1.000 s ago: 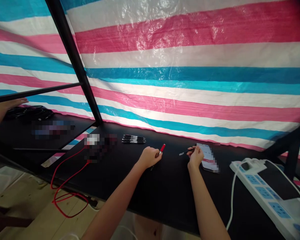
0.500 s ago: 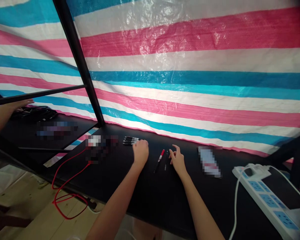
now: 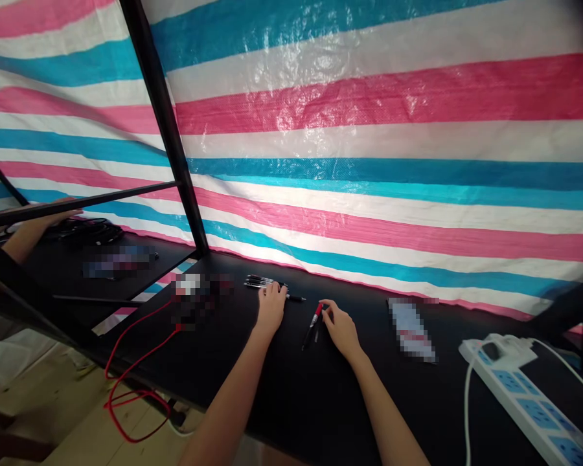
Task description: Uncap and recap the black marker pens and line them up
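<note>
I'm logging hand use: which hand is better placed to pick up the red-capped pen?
Right, probably. The right hand has its fingertips at the cap of the red-capped pen, which lies on the table. The left hand lies over the black pens farther left.

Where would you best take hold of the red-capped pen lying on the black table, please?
I would pinch the pen across its dark barrel, just behind the red cap, coming down from above on the right side. It lies flat on the table, slim, cap pointing away, and the right hand is next to the cap.
</note>
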A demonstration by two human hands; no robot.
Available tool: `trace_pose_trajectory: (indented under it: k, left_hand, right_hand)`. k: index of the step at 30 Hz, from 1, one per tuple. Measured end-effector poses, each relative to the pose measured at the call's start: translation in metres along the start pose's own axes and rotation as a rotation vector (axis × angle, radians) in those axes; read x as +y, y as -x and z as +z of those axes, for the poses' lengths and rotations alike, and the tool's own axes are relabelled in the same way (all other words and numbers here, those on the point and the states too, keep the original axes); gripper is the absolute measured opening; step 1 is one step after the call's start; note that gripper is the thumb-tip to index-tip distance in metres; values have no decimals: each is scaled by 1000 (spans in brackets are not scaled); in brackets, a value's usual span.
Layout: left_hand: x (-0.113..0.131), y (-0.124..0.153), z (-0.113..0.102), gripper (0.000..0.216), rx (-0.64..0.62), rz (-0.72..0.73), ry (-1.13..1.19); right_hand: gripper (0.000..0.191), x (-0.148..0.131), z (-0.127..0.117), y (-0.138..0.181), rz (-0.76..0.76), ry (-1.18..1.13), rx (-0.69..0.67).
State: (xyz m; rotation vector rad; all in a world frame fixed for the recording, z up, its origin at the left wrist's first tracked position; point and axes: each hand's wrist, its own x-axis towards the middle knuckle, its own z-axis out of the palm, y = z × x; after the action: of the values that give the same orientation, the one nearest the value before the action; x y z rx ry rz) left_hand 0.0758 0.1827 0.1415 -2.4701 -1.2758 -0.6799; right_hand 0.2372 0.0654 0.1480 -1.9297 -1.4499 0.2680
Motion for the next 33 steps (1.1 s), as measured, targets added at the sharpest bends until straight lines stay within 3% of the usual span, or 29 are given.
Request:
trace_pose_trajectory:
  k: [5, 13, 22, 33]
  left_hand:
    - [2, -1, 4, 13, -32, 72, 37]
    - [29, 6, -8, 23, 71, -166, 236]
    - [40, 5, -24, 21, 36, 211, 247]
    - [34, 5, -29, 17, -16, 243, 351]
  right_hand:
    - [28, 1, 0, -1, 16, -74, 13]
    - [30, 11, 5, -7, 72, -436, 23]
    - [53, 9, 3, -12, 89, -805, 10]
    - [43, 18, 0, -16, 132, -851, 247]
